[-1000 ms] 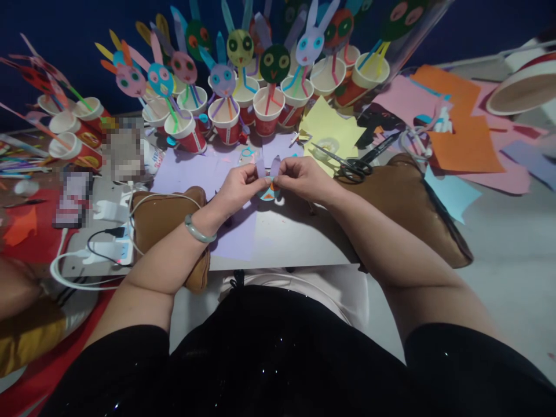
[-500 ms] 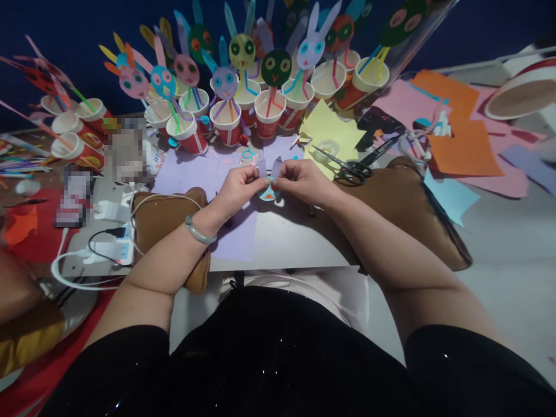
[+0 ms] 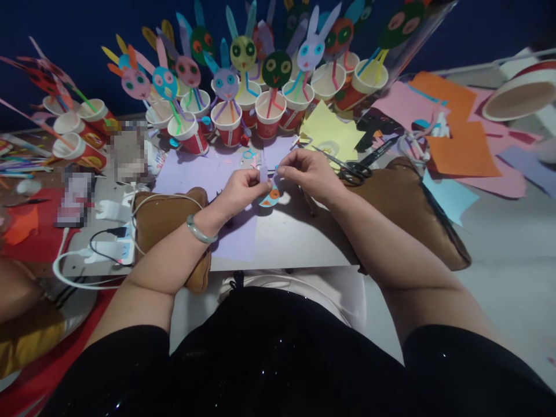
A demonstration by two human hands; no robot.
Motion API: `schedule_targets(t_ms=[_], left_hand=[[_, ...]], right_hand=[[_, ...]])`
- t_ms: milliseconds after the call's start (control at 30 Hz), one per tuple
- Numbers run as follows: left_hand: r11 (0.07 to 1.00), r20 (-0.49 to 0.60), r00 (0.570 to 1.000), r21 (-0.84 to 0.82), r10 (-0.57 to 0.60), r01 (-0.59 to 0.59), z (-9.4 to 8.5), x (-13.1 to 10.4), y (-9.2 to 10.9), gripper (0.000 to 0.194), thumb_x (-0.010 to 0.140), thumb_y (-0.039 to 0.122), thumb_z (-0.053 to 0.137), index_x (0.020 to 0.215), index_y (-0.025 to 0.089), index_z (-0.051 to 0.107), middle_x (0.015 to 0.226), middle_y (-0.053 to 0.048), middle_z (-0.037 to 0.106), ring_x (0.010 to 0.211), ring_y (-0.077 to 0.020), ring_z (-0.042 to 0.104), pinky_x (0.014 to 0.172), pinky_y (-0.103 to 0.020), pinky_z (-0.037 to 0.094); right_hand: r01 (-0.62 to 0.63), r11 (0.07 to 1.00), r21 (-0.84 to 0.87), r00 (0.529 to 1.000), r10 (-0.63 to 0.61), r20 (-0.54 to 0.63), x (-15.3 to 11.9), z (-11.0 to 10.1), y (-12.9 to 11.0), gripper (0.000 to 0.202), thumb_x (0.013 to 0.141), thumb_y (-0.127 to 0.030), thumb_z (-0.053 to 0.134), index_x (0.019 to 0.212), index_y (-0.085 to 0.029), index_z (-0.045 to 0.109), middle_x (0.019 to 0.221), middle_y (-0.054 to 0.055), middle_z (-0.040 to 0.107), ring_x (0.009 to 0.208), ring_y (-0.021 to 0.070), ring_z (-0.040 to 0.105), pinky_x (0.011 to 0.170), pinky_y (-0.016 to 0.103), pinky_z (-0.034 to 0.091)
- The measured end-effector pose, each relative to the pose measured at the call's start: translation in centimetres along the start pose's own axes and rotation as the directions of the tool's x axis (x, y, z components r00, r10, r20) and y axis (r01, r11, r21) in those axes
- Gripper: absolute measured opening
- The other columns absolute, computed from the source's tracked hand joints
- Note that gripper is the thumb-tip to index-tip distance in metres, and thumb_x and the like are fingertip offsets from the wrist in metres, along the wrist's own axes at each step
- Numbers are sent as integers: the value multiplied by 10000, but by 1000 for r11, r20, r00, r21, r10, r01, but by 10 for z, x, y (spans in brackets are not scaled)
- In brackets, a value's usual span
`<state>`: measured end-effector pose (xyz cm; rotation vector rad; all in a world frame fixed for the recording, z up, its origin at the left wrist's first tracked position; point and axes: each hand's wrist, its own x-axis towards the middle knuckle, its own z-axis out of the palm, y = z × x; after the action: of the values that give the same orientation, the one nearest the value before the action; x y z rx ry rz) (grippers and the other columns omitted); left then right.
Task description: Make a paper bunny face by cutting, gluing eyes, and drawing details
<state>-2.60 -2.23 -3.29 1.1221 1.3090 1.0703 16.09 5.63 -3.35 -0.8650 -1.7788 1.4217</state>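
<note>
Seated at a pale counter in a black shirt, we work between two brown cushions, the left one beside a white power strip with cables. Our left hand, a pale green bangle at its wrist, has its grip closed on a small blue paper face, which shows an orange eye and an orange triangle and sits over the counter in front of us, a purple paper strip rising at the fingertips. Our right hand is just beside it, thumb and finger drawn close; we cannot tell whether that grip pinches anything. Purple sheets lie beyond our left hand; black-handled scissors rest near yellow paper, with orange sheets and pink sheets farther right. Behind, red-and-white paper cups hold long-eared paper faces on colored straws, before a dark blue backdrop.
</note>
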Motion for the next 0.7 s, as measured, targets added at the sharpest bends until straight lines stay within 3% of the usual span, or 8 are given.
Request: schedule_targets(t_ms=[200,500,600,700], left_hand=[[998,8,1000,53,-20,20,1,-1,3,154,749,253,823,735,154,705,679,20,658,627,-101,569,627,-252,456],[998,41,997,7,59,-59,-2,1,-6,217,751,316,888,730,171,728,674,10,674,630,-101,571,608,-245,463],[985,-80,982,-4,171,-172,-7,5,-9,271,767,382,908,743,184,724,685,11,678,643,-103,582,619,-244,482],[943,-299,903,-28,308,-330,-17,14,-11,288,776,415,919,803,203,726,743,20,695,679,-98,605,667,-240,514]], right_hand=[[76,997,6,997,-76,3,1,-1,3,356,818,-493,842,744,-197,660,675,-16,625,651,122,538,646,280,461],[101,995,-21,994,-101,-42,-2,-1,3,455,817,-627,857,769,-206,692,694,-5,655,692,143,602,667,294,504],[95,995,-1,990,-95,-107,2,-3,10,527,822,-737,807,832,-221,698,730,-4,666,714,141,630,663,284,516],[121,992,37,965,-109,-238,10,-9,21,548,871,-782,727,860,-236,673,772,-2,668,728,132,645,667,277,532]])
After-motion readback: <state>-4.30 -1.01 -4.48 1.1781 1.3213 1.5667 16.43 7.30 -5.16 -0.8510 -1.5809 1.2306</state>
